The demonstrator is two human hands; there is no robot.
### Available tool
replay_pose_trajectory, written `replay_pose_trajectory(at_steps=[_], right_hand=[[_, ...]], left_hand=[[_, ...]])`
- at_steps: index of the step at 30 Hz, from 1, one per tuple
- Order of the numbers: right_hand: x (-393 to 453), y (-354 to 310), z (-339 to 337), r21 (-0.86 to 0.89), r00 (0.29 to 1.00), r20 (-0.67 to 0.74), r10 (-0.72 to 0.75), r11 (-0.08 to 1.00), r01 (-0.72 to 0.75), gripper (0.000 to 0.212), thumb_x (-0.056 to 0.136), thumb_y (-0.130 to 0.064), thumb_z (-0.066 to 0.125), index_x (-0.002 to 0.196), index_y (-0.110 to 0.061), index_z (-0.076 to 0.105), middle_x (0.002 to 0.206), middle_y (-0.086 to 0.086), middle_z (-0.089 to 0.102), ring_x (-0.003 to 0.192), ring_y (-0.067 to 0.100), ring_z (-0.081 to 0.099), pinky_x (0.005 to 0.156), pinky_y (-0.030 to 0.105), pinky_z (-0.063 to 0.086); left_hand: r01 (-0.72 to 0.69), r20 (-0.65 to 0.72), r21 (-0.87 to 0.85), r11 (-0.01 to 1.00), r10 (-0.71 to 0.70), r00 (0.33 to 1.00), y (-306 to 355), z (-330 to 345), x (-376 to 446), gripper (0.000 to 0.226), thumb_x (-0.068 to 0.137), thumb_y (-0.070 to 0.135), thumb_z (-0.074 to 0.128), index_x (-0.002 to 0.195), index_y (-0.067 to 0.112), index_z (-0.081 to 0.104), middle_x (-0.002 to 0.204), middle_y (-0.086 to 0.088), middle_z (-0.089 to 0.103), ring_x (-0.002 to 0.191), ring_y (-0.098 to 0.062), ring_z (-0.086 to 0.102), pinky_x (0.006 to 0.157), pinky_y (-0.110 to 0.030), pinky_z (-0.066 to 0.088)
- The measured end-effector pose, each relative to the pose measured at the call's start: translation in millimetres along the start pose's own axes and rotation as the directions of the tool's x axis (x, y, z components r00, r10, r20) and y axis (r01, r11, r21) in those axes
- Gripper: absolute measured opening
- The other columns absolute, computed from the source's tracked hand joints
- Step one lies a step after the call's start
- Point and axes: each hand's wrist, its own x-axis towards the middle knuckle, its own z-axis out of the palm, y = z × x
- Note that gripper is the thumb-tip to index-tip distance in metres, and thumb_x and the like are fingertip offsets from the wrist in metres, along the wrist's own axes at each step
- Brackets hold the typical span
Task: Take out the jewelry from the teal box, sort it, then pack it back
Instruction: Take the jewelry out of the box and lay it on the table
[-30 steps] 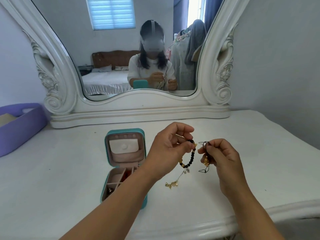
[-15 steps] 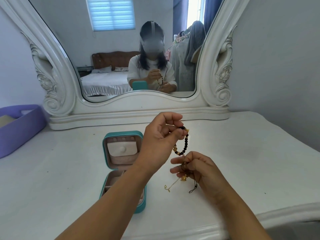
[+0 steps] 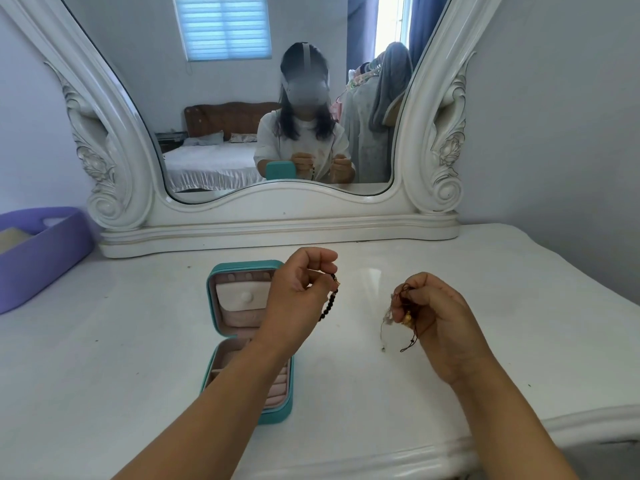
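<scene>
The teal box (image 3: 221,271) lies open on the white dressing table (image 3: 381,393), lid upright, its pale pink compartments partly hidden by my left forearm. My left hand (image 3: 298,292) is raised just right of the lid and pinches a black bead bracelet (image 3: 329,303) that hangs down from its fingers. My right hand (image 3: 433,317) is farther right, above the table, closed on a tangle of dark red cord jewelry with a gold bead (image 3: 407,315); a thin chain dangles from it. The two hands are apart.
A large white carved mirror (image 3: 277,216) stands along the back of the table. A purple basket (image 3: 38,251) sits at the far left. The table's front edge (image 3: 381,455) curves near my arms; a grey wall rises on the right.
My hands have pulled apart: the right hand moved right with the cord jewelry and chain, separating them from the black bead bracelet, which stays in my left hand.
</scene>
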Motion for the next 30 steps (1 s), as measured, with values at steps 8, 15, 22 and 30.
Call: replay_pose_trajectory(at_steps=[8,15,22,30], right_hand=[[-3,-26,4,-0.032,0.994,0.102,-0.049,0.998,0.052,0.003,0.072,-0.002,0.051,0.072,-0.004,0.053,0.058,0.005,0.064,0.047,0.014,0.05,0.048,0.02,0.041],[-10,-27,-1,-0.151,0.987,0.154,-0.037,0.987,0.061,0.006,0.065,-0.011,0.056,0.068,-0.01,0.061,0.063,0.004,0.068,0.059,0.01,0.055,0.058,0.02,0.04],[-5,5,-11,-0.252,0.988,0.077,0.137,0.961,-0.114,0.016,0.08,0.002,0.057,0.069,-0.008,0.062,0.063,0.005,0.066,0.06,0.017,0.061,0.068,0.032,0.045],[2,18,-5,-0.31,0.969,0.087,0.231,0.931,-0.194,0.018,0.081,0.003,0.053,0.068,-0.008,0.061,0.08,0.016,0.07,0.062,0.018,0.058,0.062,0.029,0.042]], left_hand=[[-0.002,0.124,-0.018,1.0,0.004,0.992,11,7,-8,0.036,0.082,-0.01,0.05,0.088,0.023,0.061,0.084,-0.001,0.06,0.064,-0.005,0.061,0.046,-0.02,0.046],[0.205,0.284,-0.097,0.974,-0.171,0.944,-2,12,-15,0.029,0.085,-0.009,0.05,0.092,0.016,0.061,0.084,-0.003,0.059,0.06,-0.009,0.061,0.042,-0.022,0.045],[0.249,0.228,0.335,0.909,-0.334,0.914,-34,11,-16,0.031,0.086,-0.005,0.041,0.093,0.02,0.058,0.091,0.0,0.053,0.064,-0.011,0.058,0.046,-0.022,0.051],[-0.081,0.302,0.728,0.681,-0.212,0.929,-44,10,-12,0.043,0.084,-0.003,0.04,0.118,0.021,0.052,0.117,0.002,0.056,0.102,-0.015,0.052,0.086,-0.023,0.041]])
